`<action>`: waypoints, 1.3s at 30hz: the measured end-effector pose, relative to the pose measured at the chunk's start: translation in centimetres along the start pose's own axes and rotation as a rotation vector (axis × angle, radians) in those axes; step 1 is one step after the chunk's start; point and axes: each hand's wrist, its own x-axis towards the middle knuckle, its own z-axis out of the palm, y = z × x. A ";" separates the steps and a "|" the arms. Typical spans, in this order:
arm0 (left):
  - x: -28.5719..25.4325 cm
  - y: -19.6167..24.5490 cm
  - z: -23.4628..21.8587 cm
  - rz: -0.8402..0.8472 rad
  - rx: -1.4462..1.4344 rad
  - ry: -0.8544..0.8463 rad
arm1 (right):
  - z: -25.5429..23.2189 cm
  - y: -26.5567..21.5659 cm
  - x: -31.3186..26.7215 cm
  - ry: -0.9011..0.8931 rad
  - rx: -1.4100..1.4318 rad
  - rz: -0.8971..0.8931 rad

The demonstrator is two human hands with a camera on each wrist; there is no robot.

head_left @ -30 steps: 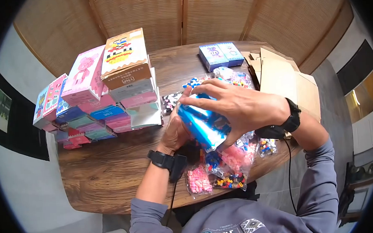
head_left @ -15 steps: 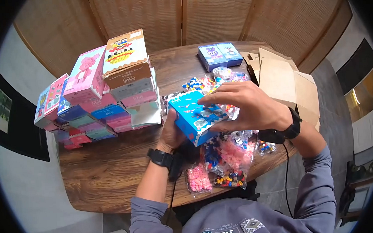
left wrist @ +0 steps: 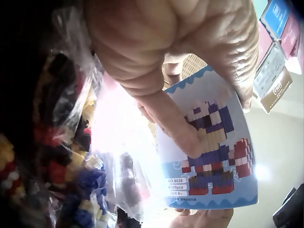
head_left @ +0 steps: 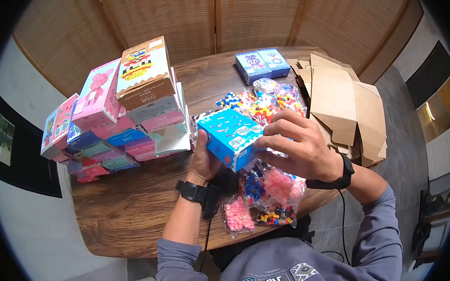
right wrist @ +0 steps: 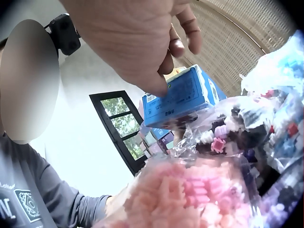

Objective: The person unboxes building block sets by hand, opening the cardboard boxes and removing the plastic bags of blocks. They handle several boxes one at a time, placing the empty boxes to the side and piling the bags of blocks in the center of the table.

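A small blue toy-brick box (head_left: 230,135) is held up over the bagged bricks, its printed side facing up. My left hand (head_left: 204,159) grips it from the left and below, thumb along its near left edge. In the left wrist view, fingers (left wrist: 175,126) lie across the box face (left wrist: 209,156), which pictures a brick figure. My right hand (head_left: 304,146) is at the box's right end, fingers bent at its edge. In the right wrist view, the right thumb (right wrist: 154,85) presses against the end of the blue box (right wrist: 178,99).
Clear bags of coloured bricks (head_left: 278,183) spread under and beyond the hands. Stacked toy boxes (head_left: 147,68) stand at the left. Two purple-blue boxes (head_left: 262,65) lie at the back, with flattened brown cardboard (head_left: 335,101) on the right of the wooden table (head_left: 132,206).
The blue box has turned from a steep tilt to printed side up in my left hand. My right hand has moved from across its top to its right end.
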 end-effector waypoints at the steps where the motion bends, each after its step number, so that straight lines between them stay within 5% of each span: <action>1: 0.1 -0.1 -0.1 0.000 -0.009 -0.001 | 0.1 0.0 -0.1 0.009 -0.005 0.008; 18: 0.2 0.1 0.1 0.011 0.008 0.036 | 0.7 -0.5 -0.4 -0.061 0.114 0.178; 39: 0.1 0.1 0.5 -0.033 -0.021 0.044 | -1.0 -1.5 -2.4 -0.068 0.041 0.053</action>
